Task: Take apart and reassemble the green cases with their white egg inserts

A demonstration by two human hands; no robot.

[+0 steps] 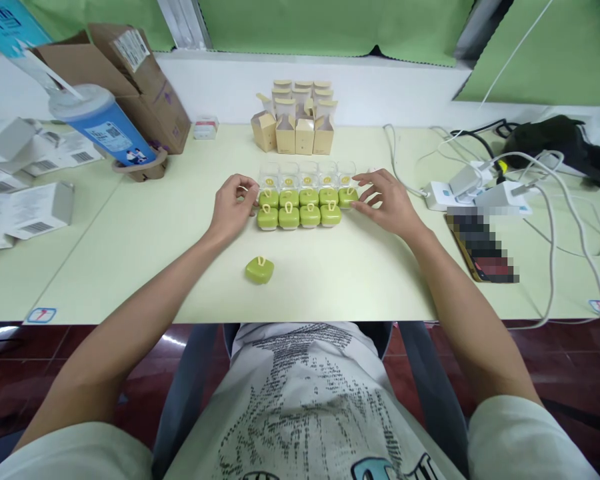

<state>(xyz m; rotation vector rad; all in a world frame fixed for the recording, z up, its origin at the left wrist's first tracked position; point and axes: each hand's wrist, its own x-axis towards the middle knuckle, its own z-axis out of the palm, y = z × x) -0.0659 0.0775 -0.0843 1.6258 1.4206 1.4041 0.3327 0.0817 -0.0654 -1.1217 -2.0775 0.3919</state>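
The green lidded mini boxes (309, 216) stand on the pale table (200, 293) in two rows, five behind and four in front, the block's long axis running left to right, parallel to the table's front edge; most yellow loop handles rise from the lids. Behind them is a matching row of clear containers (309, 175). One loose green box (259, 271) sits nearer the person, turned askew. The left hand (234, 205), loosely curled with a gap between thumb and fingers, is at the rows' left end; contact is unclear. The right hand (385, 200), fingers spread, touches the back row's right-end box (347, 199).
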